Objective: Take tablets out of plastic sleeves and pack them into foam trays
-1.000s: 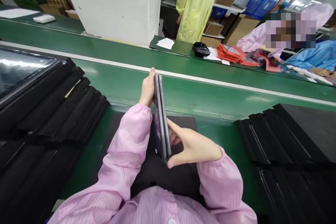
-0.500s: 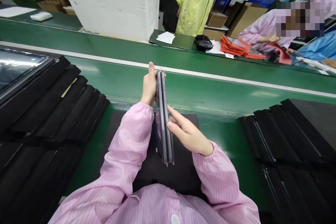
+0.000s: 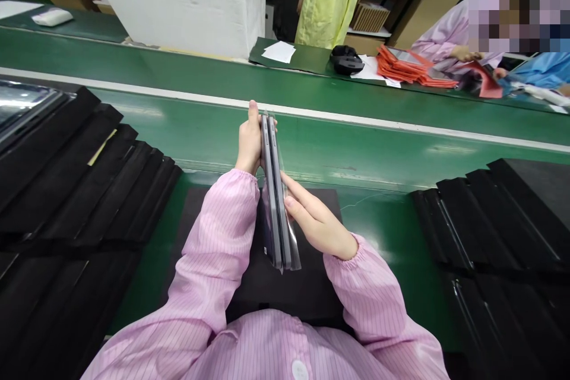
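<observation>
Two thin grey tablets (image 3: pixel 275 202) stand on edge, face to face, in front of my chest, with buttons along their narrow sides. My left hand (image 3: pixel 250 139) grips the pair at the far left end, its thumb pointing up and its other fingers partly hidden behind them. On the right tablet's outer face, a clear plastic film (image 3: pixel 293 243) stands away from the surface near the lower end. My right hand (image 3: pixel 317 217) is at that film, thumb and fingers close together on it. Beneath the tablets lies a black foam pad (image 3: pixel 303 294).
Stacked black foam trays rise on the left (image 3: pixel 66 190) and right (image 3: pixel 507 237). A green conveyor belt (image 3: pixel 214 133) with a white rail (image 3: pixel 187 97) runs across. Beyond are orange sheets (image 3: pixel 409 66), a black headset-like object (image 3: pixel 346 60) and people in coats.
The film on the right tablet has swung outward at its lower end, along with my right fingers. My left hand still holds both tablets. The view has shifted slightly.
</observation>
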